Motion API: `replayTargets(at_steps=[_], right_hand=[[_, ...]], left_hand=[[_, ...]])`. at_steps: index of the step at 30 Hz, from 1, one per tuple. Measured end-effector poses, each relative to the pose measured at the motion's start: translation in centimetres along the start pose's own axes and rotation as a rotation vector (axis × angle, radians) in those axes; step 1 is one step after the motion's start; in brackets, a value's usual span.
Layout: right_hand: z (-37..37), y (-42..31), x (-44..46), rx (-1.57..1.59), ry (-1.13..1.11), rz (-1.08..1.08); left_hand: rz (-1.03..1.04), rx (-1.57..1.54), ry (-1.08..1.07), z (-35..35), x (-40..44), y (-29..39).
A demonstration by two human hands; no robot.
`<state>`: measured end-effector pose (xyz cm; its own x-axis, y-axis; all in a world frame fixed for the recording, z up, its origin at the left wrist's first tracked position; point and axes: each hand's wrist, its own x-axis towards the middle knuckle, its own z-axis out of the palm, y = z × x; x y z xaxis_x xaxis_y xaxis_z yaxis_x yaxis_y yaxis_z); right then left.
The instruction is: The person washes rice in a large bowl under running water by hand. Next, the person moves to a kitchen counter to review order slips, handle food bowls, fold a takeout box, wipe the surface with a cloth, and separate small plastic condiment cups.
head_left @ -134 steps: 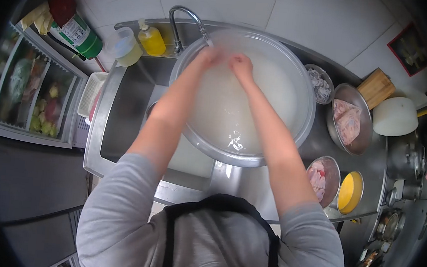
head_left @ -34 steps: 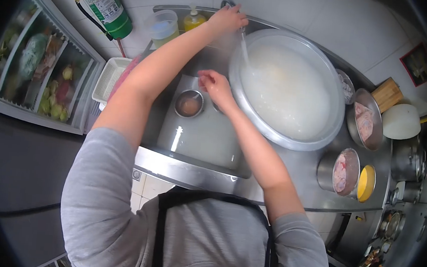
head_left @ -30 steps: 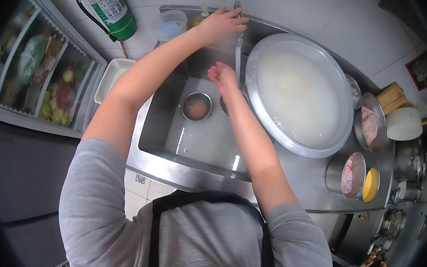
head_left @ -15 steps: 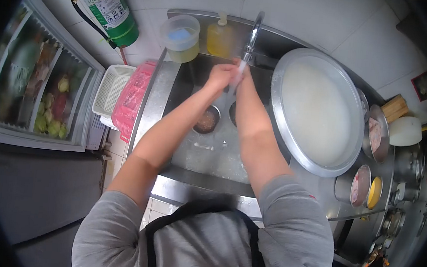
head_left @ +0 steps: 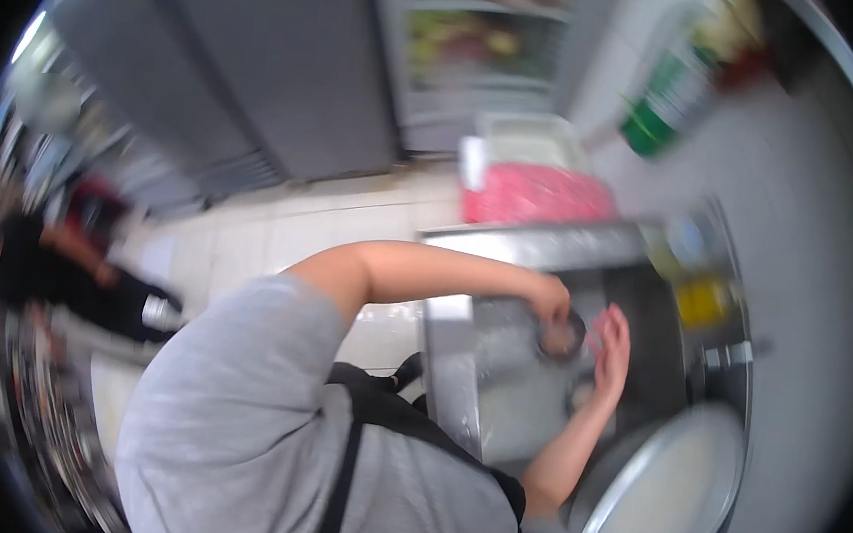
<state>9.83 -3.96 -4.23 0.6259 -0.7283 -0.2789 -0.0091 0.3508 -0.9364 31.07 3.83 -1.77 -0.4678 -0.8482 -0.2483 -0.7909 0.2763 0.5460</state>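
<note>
Over the steel sink [head_left: 453, 369], my left hand [head_left: 547, 298] reaches down to a small round metal bowl-like thing [head_left: 561, 337] with a dark rim and pinkish-brown contents. Its fingers are blurred and partly hidden at the rim, so I cannot make out whether they grip. My right hand [head_left: 612, 353] is raised just beside it, fingers stretched out, with nothing in it. Below that hand, a second round thing [head_left: 580, 391] is partly covered by my right forearm. The tap [head_left: 728, 356] stands at the sink's far side.
A large metal basin [head_left: 663, 511] of cloudy liquid stands at the right. A yellow soap bottle [head_left: 701, 300] and a plastic tub [head_left: 687, 239] line the sink's back. Pink plastic bag [head_left: 542, 193] and white basket [head_left: 532, 140] lie beyond. Another person [head_left: 76, 264] stands far left.
The view has swung left, bringing the floor and another person into sight. My hands have parted and left the tap's stream; the left has gone down to the round thing in the sink.
</note>
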Motion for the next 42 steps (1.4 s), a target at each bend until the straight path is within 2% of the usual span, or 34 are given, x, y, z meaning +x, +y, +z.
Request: replayTargets(at_steps=[2, 4, 6, 8, 9, 10, 12, 13, 15, 16, 18, 20, 21, 23, 24, 26, 27, 28, 29, 30, 31, 32, 33, 34, 36, 37, 38, 39, 40, 41, 42], right_hand=[[5.9, 0.9, 0.2, -0.220, -0.434, -0.051], [14.3, -1.0, -1.3, -0.218, -0.754, -0.119], [22.4, -2.3, -3.1, -0.148, -0.982, -0.069], [29.9, -1.9, -4.1, -0.120, -1.137, -0.082], [33.5, 1.2, -2.1, -0.265, -1.196, -0.107], [37.5, 1.2, -3.0, -0.268, -1.256, -0.111], [46.0, 1.1, -5.5, -0.505, -1.092, -0.307], [49.8, 3.2, -4.8, -0.493, -1.127, -0.317], [58.8, 10.3, -2.0, -0.460, -1.198, -0.793], [63.0, 11.5, -2.0, -0.440, -1.223, -0.806], [70.5, 13.8, -5.9, -0.883, -1.194, -1.022], [76.8, 15.7, -8.4, -0.919, -1.275, -1.084], [80.1, 16.6, -9.1, -0.970, -1.332, -1.145], [85.7, 18.9, -9.9, -0.928, -1.377, -1.186], [88.1, 20.0, -10.2, -0.895, -1.397, -1.226], [92.9, 21.2, -9.8, -0.868, -1.457, -1.214], [95.3, 21.3, -9.4, -0.844, -1.491, -1.210], [97.7, 21.5, -8.6, -0.832, -1.508, -1.214], [99.7, 21.5, -7.3, -0.691, -1.546, -1.225], [101.8, 21.5, -5.7, -0.547, -1.577, -1.235], [103.7, 21.3, -3.9, -0.535, -1.591, -1.242], [106.0, 21.5, -1.5, -0.515, -1.774, -1.038], [107.4, 21.7, 1.8, -0.501, -1.943, -0.818], [108.4, 27.6, 8.0, -0.733, -2.019, -0.722], [110.5, 39.1, 20.0, -1.255, -2.135, -0.579], [108.7, 30.5, 14.9, -1.951, -1.512, -0.825], [109.7, 34.9, 19.2, -2.155, -1.729, -1.658], [112.5, 35.7, 19.3, -2.155, -1.963, -1.095], [115.6, 37.0, 19.0, -2.153, -1.964, -1.105], [118.2, 38.7, 17.8, -1.959, -2.061, -0.971], [120.4, 40.1, 16.1, -1.765, -2.137, -0.838]], left_hand=[[-0.044, -0.108, -0.128, 0.2, -5.6, -0.6], [-0.010, -0.193, -0.230, 1.7, -10.3, -2.2], [-0.035, -0.226, -0.182, 1.0, -17.0, -1.0], [-0.161, -0.244, -0.071, 1.4, -23.5, -1.5], [-0.235, -0.243, -0.007, 1.8, -27.0, -2.0], [-0.323, -0.235, 0.065, 2.4, -30.5, -2.8], [-0.534, -0.213, 0.233, 3.9, -37.9, -5.1], [-0.664, -0.206, 0.346, 4.7, -41.9, -6.2], [-0.929, -0.233, 0.624, 7.0, -49.5, -8.2], [-1.055, -0.263, 0.792, 8.1, -53.0, -8.9], [-1.380, -0.474, 1.310, 10.7, -59.1, -6.4], [-1.424, -0.715, 1.894, 12.1, -63.5, -5.7], [-1.442, -0.706, 1.908, 12.5, -66.2, -6.2], [-1.444, -1.070, 2.287, 13.6, -70.4, -7.5], [-1.463, -1.072, 2.299, 14.0, -72.4, -8.4], [-1.023, -1.071, 2.678, 14.8, -76.3, -10.8], [-1.031, -1.053, 2.695, 15.7, -78.4, -12.7], [-0.804, -1.076, 2.605, 16.8, -80.7, -14.8], [-0.588, -1.087, 2.501, 17.3, -82.6, -16.6], [-0.593, -1.069, 2.517, 15.8, -84.3, -16.5], [-0.535, -1.257, 2.450, 13.1, -85.9, -15.0], [-0.472, -1.452, 2.369, 11.9, -88.3, -14.7], [-0.765, -1.250, 2.288, 13.3, -90.8, -16.1], [-1.037, -1.036, 2.172, 15.2, -93.7, -17.3], [-1.667, -0.797, 2.048, 17.8, -97.9, -16.6], [-1.566, -0.940, 2.200, 20.2, -99.8, -16.5], [-1.606, -0.923, 2.264, 19.5, -100.7, -14.6], [-1.649, -0.947, 2.301, 20.1, -101.9, -13.4], [-1.744, -0.772, 2.360, 24.5, -102.8, -13.7], [-1.800, -0.737, 2.466, 26.2, -103.0, -12.9], [-1.746, -0.842, 2.628, 26.0, -102.9, -11.6]])
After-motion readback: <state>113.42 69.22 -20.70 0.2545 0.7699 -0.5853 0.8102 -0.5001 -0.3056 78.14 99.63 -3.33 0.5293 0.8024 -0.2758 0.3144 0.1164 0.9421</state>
